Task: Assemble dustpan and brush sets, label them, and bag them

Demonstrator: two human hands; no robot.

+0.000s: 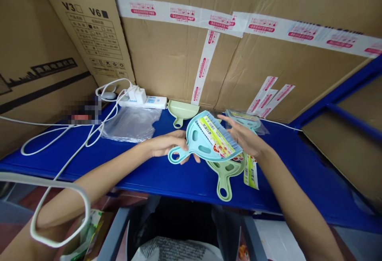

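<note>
My left hand (170,145) grips a light-blue hand brush (204,149) near its ringed handle, thumb on top. The brush is tilted above the table, blue bristles toward the upper right, with a yellow-green label (219,135) across it. At the bristle side is my right hand (246,137), fingers stretched out; whether it touches the bristles I cannot tell. Below the blue brush lies a partly covered green hand brush (224,177), its ringed handle toward me. Beside it is another yellow-green label (251,173). A pale green dustpan (182,111) lies farther back.
Behind my right hand lies a plastic-wrapped blue set (247,121). Clear plastic bags (131,123) lie at the left, near a white power strip (155,102) and loose white cables (86,133). Cardboard walls (167,58) close off the back of the blue table (298,173).
</note>
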